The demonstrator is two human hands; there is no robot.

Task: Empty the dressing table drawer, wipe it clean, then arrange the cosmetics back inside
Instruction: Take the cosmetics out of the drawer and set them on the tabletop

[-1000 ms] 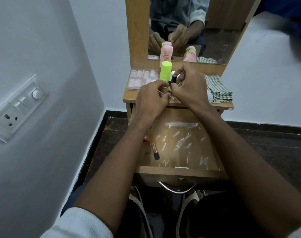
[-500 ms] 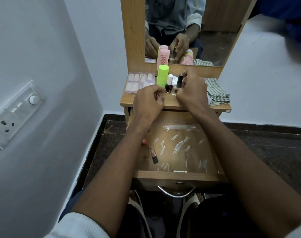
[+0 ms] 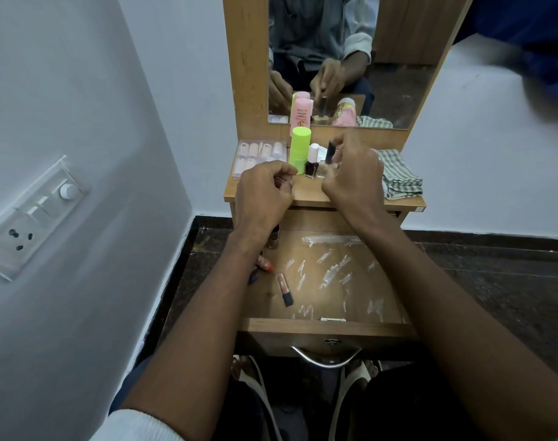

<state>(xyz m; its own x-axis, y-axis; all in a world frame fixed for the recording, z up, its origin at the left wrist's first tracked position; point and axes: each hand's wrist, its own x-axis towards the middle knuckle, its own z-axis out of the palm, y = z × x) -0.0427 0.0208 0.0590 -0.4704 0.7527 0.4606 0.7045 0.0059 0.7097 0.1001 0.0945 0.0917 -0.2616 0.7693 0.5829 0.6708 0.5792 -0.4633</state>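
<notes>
On the far left of the counter lies one clear case of press-on nails. Next comes my left hand, hovering over the counter edge with its fingers curled in; I cannot tell whether anything small sits inside that grip. Behind its knuckles stands one lime-green tube, with one pink bottle behind that against the mirror. Then two small polish bottles: a dark one with a white cap and a pale one with a black cap. My right hand pinches that black cap, setting the pale bottle down just beside the dark one. One folded checked cloth lies at the right end.

The bottles stand close together. If I let go carelessly or brush them drawing back, I judge one could topple and knock the others over.

Below, the open drawer holds at least three items: a lipstick, a red-tipped stick and a bottle partly hidden by my left wrist. Emptying is unfinished.
</notes>
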